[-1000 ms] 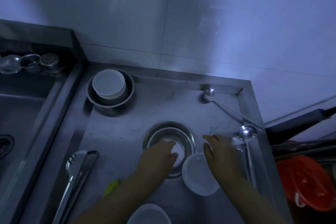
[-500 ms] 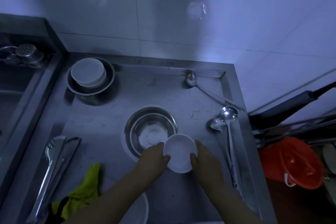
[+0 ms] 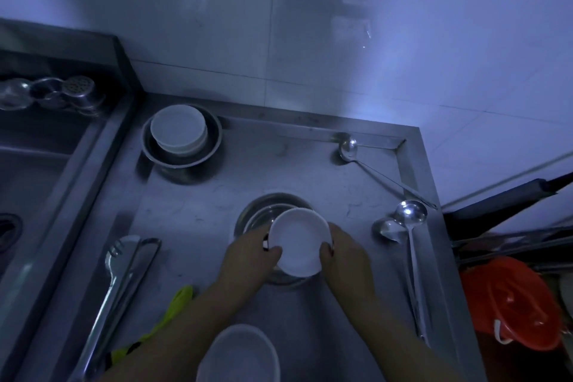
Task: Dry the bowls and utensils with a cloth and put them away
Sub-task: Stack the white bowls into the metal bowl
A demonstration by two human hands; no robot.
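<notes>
Hands grip our small white bowl (image 3: 298,242) between them: left hand (image 3: 251,253) pinching its left rim, right hand (image 3: 345,250) its right rim, just above the steel bowl (image 3: 263,212) beyond our fingers.

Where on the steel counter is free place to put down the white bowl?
Bare counter lies between the stacked bowls and the corner ladle, and between tongs and steel bowl. The right edge, by the ladles, is crowded.
</notes>
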